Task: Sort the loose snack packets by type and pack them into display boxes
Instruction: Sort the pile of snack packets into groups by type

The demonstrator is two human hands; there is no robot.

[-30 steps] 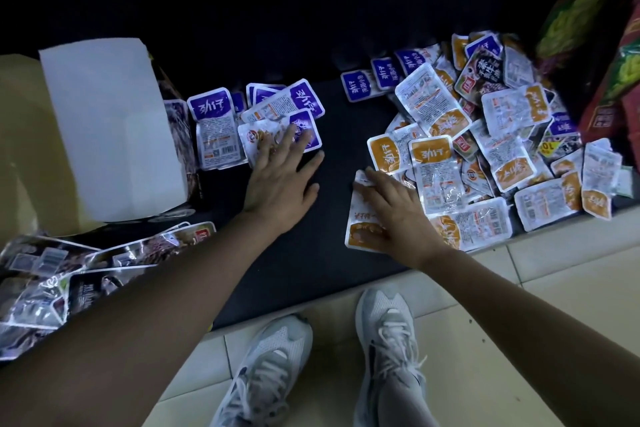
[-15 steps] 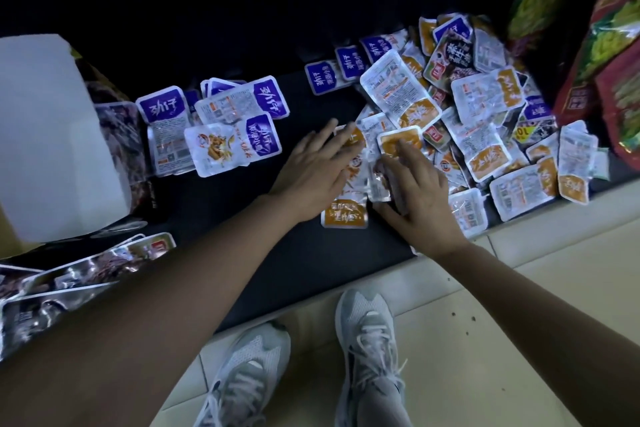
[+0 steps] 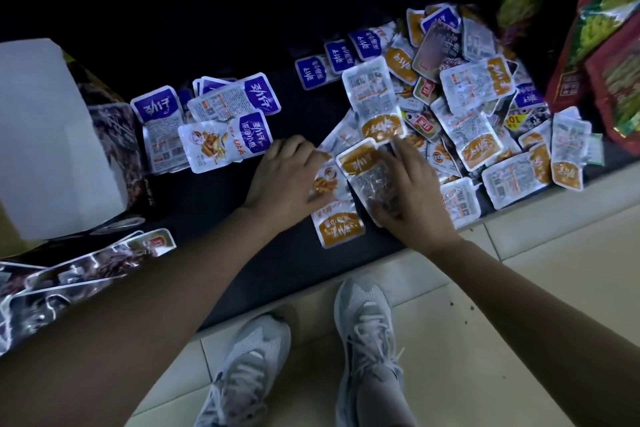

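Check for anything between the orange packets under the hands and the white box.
Nothing directly: the dark mat from the orange packets to the white box looks bare; purple packets lie along its far side.
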